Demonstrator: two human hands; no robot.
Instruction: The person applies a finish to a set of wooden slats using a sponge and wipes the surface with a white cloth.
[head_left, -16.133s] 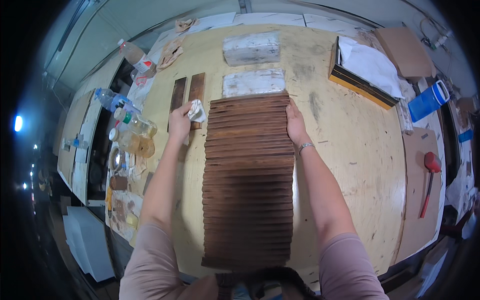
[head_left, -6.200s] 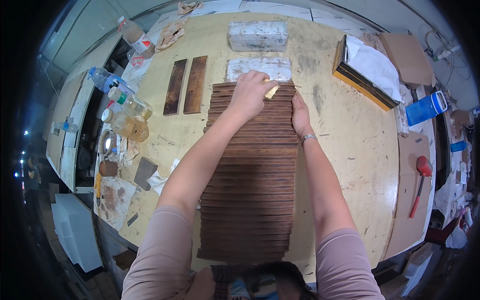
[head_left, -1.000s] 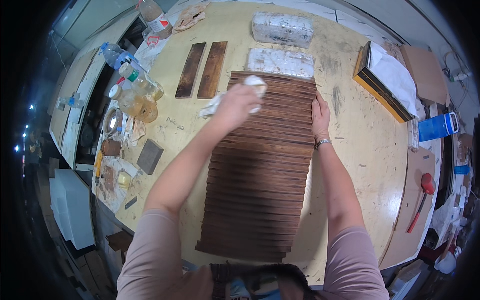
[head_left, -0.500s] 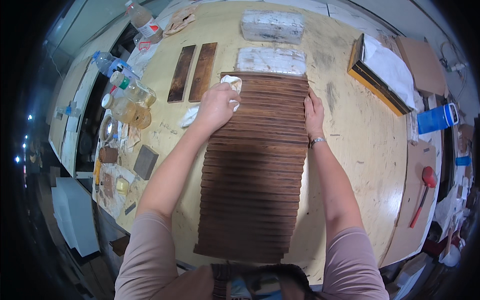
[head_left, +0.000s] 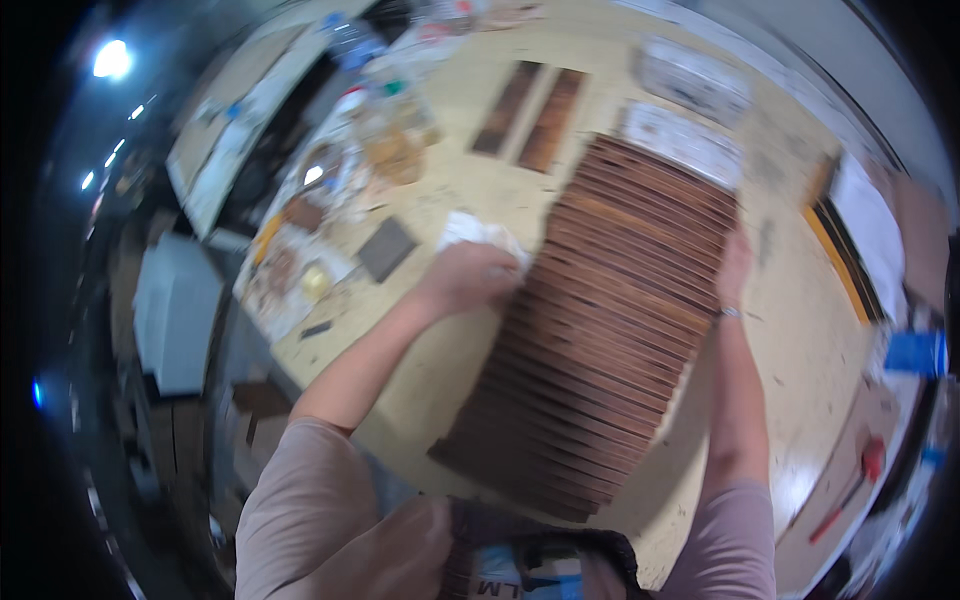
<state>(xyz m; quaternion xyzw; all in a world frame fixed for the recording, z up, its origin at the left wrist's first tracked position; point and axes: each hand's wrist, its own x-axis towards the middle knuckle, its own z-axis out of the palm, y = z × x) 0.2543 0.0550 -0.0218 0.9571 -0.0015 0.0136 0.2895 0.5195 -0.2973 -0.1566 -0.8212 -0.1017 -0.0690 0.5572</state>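
Observation:
A long row of dark brown wooden slats lies side by side on the table, slanting across the view. My left hand, closed on a crumpled white cloth, is at the row's left edge. Against the right edge, near the far end, rests my right hand, its fingers blurred but apparently stretched along the slat ends. Two separate brown wooden strips lie beyond my left hand. Closer to that hand is a dark grey block.
Plastic bottles with amber liquid crowd the table's left side. Two plastic-wrapped blocks sit beyond the slats. At the right are a black-and-yellow box with white sheeting, a blue cup and a red-headed mallet.
My left hand and the cloth have come off the top of the slats, nearer and to their left edge. My right hand stays at the right edge. The whole view has turned left.

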